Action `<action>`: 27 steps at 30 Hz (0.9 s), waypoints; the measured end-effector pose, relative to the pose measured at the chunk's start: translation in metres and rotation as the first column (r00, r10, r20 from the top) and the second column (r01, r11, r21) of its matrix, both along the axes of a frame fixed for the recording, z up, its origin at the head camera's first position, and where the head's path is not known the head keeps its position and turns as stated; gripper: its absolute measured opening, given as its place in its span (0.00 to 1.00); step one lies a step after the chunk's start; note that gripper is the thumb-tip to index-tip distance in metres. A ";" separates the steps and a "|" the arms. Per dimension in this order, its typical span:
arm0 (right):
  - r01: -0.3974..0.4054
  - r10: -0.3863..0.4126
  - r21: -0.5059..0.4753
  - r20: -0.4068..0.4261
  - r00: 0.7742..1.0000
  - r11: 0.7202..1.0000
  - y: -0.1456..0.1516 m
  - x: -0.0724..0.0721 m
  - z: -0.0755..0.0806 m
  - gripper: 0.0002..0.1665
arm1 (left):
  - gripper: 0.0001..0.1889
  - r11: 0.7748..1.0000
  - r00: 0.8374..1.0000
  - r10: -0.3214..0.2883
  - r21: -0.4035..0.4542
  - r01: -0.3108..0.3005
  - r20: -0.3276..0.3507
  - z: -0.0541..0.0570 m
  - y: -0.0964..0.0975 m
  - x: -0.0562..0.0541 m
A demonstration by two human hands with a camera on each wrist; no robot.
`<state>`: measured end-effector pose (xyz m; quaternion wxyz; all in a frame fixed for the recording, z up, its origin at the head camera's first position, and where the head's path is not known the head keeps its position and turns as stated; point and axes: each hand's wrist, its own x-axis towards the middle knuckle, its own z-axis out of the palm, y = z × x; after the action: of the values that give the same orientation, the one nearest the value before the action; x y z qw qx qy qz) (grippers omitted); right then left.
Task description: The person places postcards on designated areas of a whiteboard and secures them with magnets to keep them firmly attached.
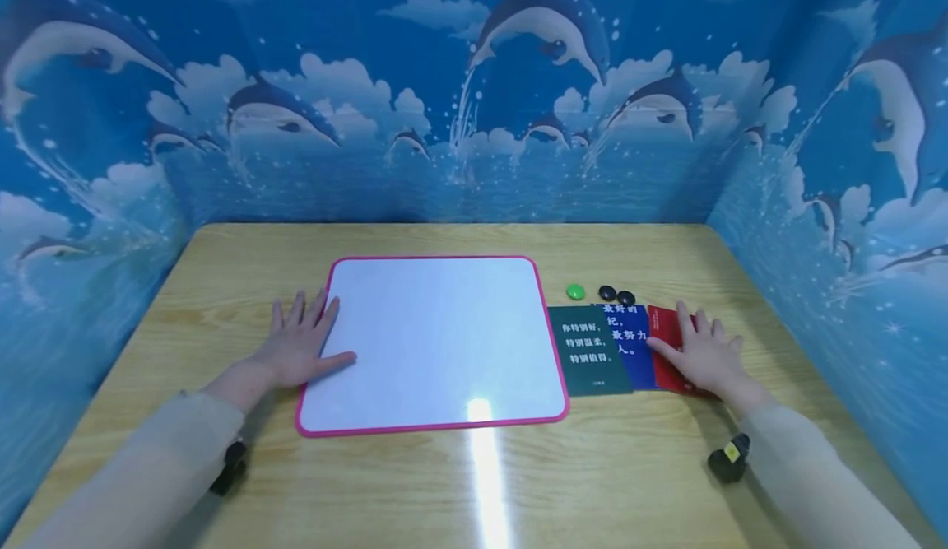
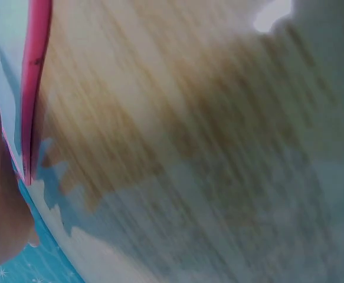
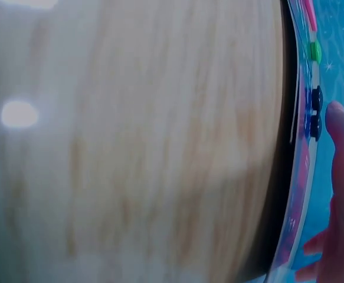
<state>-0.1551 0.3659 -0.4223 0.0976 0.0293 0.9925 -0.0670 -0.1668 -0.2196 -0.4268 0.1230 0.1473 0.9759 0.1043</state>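
A whiteboard point(image 1: 437, 343) with a pink rim lies flat on the table. Spread over its left edge is my left hand point(image 1: 296, 350), fingers straight and thumb on the white surface. To the board's right, a green card point(image 1: 592, 364), a blue card point(image 1: 635, 360) and a red card point(image 1: 664, 327) lie overlapping in a row, with white printed characters showing. My right hand point(image 1: 702, 355) is over the red card with its fingers spread, hiding part of it. In the left wrist view the pink rim point(image 2: 35, 71) shows beside the hand.
Behind the cards sit a green round magnet-like disc point(image 1: 575, 291) and two black ones, one of them point(image 1: 607, 293) beside the other. The wooden table point(image 1: 415, 491) reflects a bright light strip. A blue dolphin-print curtain point(image 1: 415, 170) surrounds its back and sides.
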 end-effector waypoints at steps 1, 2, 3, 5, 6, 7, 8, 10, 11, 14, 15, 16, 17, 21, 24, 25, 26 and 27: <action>0.006 -0.006 0.006 0.011 1.000 1.000 0.002 0.000 0.000 0.62 | 0.54 1.000 1.000 0.001 0.001 -0.001 0.003 0.000 0.000 0.000; 0.013 -0.014 0.009 0.021 1.000 1.000 0.004 0.000 0.000 0.63 | 0.54 1.000 1.000 0.001 -0.003 -0.001 0.005 -0.001 0.000 0.000; 0.021 -0.022 0.014 0.030 0.999 1.000 0.005 0.000 0.000 0.63 | 0.55 1.000 1.000 0.001 -0.004 -0.001 0.006 -0.001 0.001 0.001; 0.035 -0.036 0.022 0.046 0.998 0.999 0.006 0.000 0.000 0.65 | 0.55 1.000 1.000 0.000 -0.006 0.000 0.011 -0.001 0.001 0.001; 0.041 -0.042 0.028 0.055 0.998 0.999 0.006 0.000 0.001 0.65 | 0.56 1.000 1.000 -0.001 -0.009 0.001 0.012 -0.001 0.002 0.001; 0.047 -0.049 0.033 0.061 0.997 0.998 0.005 0.000 0.001 0.66 | 0.56 1.000 1.000 0.000 -0.013 0.001 0.014 -0.001 0.002 0.002; 0.053 -0.055 0.036 0.067 0.996 0.998 0.004 0.001 0.001 0.67 | 0.56 1.000 1.000 -0.002 -0.011 0.002 0.014 -0.001 0.002 0.002; 0.063 -0.066 0.042 0.072 0.995 0.997 0.003 0.001 0.002 0.68 | 0.56 1.000 1.000 -0.001 -0.010 0.001 0.017 -0.003 0.001 0.001; 0.069 -0.072 0.041 0.072 0.995 0.997 0.003 0.001 0.002 0.68 | 0.56 1.000 1.000 -0.001 -0.011 0.001 0.017 -0.004 0.001 0.001; 0.095 -0.097 0.028 0.070 0.993 0.995 0.003 -0.001 0.002 0.69 | 0.56 1.000 1.000 0.001 -0.012 -0.001 0.019 -0.005 0.001 0.000; 0.107 -0.108 0.016 0.071 0.992 0.994 0.002 -0.001 0.002 0.69 | 0.56 1.000 1.000 0.002 -0.014 -0.002 0.019 -0.005 0.001 0.000; 0.121 -0.120 0.004 0.075 0.990 0.993 0.002 -0.002 0.002 0.70 | 0.56 1.000 1.000 0.002 -0.011 -0.002 0.017 -0.005 0.000 0.000; 0.135 -0.134 -0.009 0.079 0.988 0.991 0.002 -0.003 0.003 0.70 | 0.56 1.000 1.000 0.002 -0.008 -0.001 0.015 -0.005 0.001 0.000; 0.195 -0.188 -0.059 0.097 0.977 0.979 0.000 -0.006 0.005 0.71 | 0.57 1.000 1.000 0.002 -0.011 -0.002 0.012 -0.006 0.001 -0.001; 0.239 -0.231 -0.080 0.101 0.968 0.968 -0.001 -0.008 0.008 0.68 | 0.57 1.000 1.000 0.001 -0.030 -0.001 0.012 -0.007 0.001 -0.002; 0.251 -0.242 -0.086 0.101 0.965 0.964 -0.001 -0.008 0.009 0.66 | 0.57 0.999 1.000 0.000 -0.033 0.001 0.012 -0.007 0.001 -0.002; 0.263 -0.254 -0.097 0.101 0.962 0.960 -0.001 -0.009 0.009 0.65 | 0.57 0.999 1.000 -0.001 -0.034 0.001 0.011 -0.007 0.001 -0.002; 0.274 -0.264 -0.110 0.102 0.959 0.955 0.000 -0.010 0.010 0.64 | 0.57 0.999 1.000 -0.002 -0.036 0.002 0.009 -0.007 0.001 -0.002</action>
<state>-0.1646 0.3657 -0.4120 0.1317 0.1611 0.9681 -0.1395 -0.1686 -0.2187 -0.4343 0.1301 0.1458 0.9768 0.0874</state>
